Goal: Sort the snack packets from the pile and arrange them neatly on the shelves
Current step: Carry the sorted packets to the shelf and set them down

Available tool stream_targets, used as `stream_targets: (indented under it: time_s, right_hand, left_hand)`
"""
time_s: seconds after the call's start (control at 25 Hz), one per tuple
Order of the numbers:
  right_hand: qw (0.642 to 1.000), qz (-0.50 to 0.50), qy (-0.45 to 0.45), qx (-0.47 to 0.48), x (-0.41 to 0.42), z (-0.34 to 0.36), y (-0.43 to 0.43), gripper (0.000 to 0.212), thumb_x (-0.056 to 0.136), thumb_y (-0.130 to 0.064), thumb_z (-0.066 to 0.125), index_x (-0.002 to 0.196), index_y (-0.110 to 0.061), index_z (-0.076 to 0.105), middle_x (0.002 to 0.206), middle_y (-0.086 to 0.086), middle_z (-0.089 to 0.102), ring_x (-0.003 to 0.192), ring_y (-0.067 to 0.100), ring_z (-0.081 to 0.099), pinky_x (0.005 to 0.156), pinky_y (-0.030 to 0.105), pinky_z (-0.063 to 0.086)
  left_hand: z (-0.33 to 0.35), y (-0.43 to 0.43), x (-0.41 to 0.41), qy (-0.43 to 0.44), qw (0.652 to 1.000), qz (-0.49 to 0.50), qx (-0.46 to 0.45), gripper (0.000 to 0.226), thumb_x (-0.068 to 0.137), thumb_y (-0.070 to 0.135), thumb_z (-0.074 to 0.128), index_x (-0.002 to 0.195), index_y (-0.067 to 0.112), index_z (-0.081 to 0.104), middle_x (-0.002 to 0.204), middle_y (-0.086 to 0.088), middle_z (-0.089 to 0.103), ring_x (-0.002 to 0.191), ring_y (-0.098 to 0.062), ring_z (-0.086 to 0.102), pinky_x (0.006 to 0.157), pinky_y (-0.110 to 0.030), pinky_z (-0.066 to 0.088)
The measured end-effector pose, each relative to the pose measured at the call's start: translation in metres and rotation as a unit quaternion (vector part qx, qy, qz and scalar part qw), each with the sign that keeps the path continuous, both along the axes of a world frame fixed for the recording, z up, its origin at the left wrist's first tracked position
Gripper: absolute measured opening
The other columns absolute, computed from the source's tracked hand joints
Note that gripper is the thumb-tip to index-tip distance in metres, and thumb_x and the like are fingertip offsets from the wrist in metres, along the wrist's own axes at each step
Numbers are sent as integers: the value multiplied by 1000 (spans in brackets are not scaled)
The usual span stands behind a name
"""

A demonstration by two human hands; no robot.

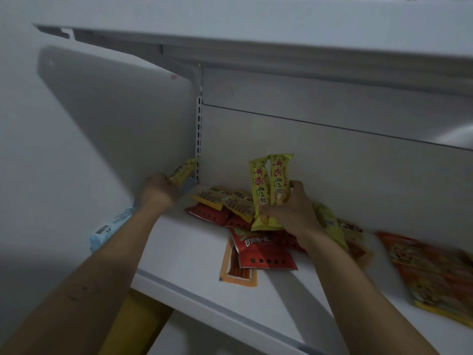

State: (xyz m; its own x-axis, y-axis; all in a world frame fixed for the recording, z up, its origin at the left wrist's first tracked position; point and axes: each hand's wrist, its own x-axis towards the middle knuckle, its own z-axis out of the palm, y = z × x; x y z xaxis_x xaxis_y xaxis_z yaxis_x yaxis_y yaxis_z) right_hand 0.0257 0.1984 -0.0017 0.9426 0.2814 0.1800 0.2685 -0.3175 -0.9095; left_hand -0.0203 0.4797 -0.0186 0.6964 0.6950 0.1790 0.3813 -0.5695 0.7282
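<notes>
My right hand (289, 208) grips two tall yellow snack packets (268, 185) and holds them upright above the pile on the white shelf (184, 254). My left hand (160, 189) holds another yellow packet (183, 171) against the shelf's back left corner, by the slotted upright. The pile beneath holds a red packet with white lettering (263, 252), tan-and-yellow packets (225, 199), another red packet (207, 212) and an orange-edged packet (236, 274). One more yellow packet (330, 226) lies partly hidden behind my right forearm.
A large orange and yellow bag (430, 272) lies on the shelf at the right. A light blue packet (112, 226) hangs off the shelf's left end. A white side panel (115, 119) and an upper shelf (256, 39) close in the space.
</notes>
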Motion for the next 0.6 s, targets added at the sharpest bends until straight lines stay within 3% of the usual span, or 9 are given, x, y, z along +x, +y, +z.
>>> stream_targets:
  time_s: [0.08,0.16,0.24,0.48,0.6]
  right_hand:
    - [1000,2,7,2,0,-1,-2,67,73,-15,85,121,-21,39,105,-5,60,89,10,62,68,24,49]
    - [1000,3,13,2,-2,-1,-10,66,73,-16,85,121,-21,39,105,-4,61,89,10,61,66,23,48]
    - [1000,-7,12,9,-3,0,-25,64,73,-16,85,118,-22,40,104,-5,61,85,7,59,61,20,45]
    - [996,-43,15,83,-2,16,-89,66,69,-12,87,118,-22,44,97,-6,64,81,7,64,62,24,51]
    - [991,-87,13,105,3,18,-134,67,69,-12,87,120,-21,45,100,-3,64,86,14,66,71,35,56]
  left_hand:
    - [11,-12,-4,-94,988,-34,-122,23,94,6,54,116,3,58,109,-18,64,91,-32,62,71,-41,56]
    - [20,-40,-11,-165,939,-108,-283,26,97,4,52,123,10,52,113,-12,61,98,-30,62,63,-41,61]
    - [24,-73,-16,-182,892,-162,-380,32,97,0,51,127,8,52,116,-14,60,94,-29,63,58,-34,61]
    - [32,-161,-14,-192,739,-292,-576,39,97,-7,42,133,9,47,109,-23,67,91,-39,68,75,-49,60]
    - [35,-194,-4,-180,719,-312,-595,53,88,-16,48,134,11,48,109,-22,67,89,-35,69,67,-45,61]
